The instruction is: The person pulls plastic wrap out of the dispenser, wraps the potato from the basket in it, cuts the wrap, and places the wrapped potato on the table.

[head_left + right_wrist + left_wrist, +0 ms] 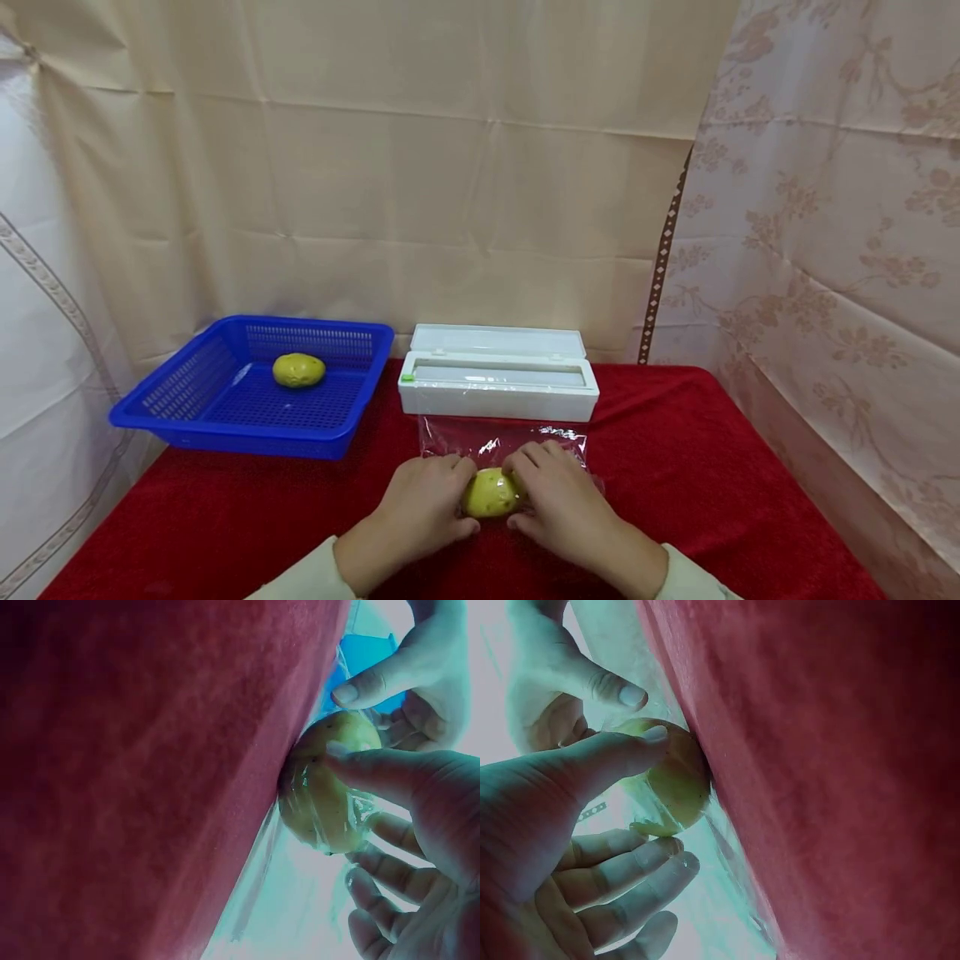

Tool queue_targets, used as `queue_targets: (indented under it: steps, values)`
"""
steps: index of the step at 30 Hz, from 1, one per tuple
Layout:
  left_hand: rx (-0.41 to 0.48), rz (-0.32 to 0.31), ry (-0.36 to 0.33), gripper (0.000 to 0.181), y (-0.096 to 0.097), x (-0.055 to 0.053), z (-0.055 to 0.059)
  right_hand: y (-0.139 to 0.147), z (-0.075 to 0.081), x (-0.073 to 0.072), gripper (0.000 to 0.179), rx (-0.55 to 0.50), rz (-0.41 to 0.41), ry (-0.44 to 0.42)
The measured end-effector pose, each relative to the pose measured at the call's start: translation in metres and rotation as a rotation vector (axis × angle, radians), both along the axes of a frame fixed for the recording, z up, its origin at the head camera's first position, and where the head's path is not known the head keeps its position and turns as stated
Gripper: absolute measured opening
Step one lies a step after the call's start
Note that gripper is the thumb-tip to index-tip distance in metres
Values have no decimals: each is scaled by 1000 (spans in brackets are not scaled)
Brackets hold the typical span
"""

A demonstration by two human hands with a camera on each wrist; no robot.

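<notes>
A yellow potato (491, 493) with clear plastic film (495, 437) over it sits on the red cloth between both hands. My left hand (429, 504) holds its left end; in the left wrist view the thumb lies on the potato (671, 784) and the fingertips bend in at its other side. From the right, my right hand (558, 504) grips the other end. The right wrist view shows that thumb across the film-covered potato (322, 802), the fingers curved against its far side. Wrinkled film clings to the potato and stretches back toward the white dispenser box (498, 400).
The film dispenser stands behind the hands with its lid (498, 342) raised. At the left, a blue plastic basket (247, 442) holds another potato (298, 370). Red cloth (675, 467) covers the table, and a beige curtain (412, 167) hangs behind it.
</notes>
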State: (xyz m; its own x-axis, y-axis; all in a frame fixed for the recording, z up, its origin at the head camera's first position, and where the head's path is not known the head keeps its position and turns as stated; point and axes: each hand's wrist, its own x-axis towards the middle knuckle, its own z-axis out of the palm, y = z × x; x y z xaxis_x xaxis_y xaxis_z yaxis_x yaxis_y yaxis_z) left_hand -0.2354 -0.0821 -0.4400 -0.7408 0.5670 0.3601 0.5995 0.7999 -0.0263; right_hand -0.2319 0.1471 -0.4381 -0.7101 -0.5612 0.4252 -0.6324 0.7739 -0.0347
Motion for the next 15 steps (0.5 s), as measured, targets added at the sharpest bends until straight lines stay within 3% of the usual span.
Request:
queue_targets:
  steps: [7,15]
  values:
    - [61,-20,-45,37,-2,-6,1,2,0,-4,50,-34,-1,23]
    - [131,-43,-108,39,-5,-13,5,6,3,-9,46,-90,-13,-110]
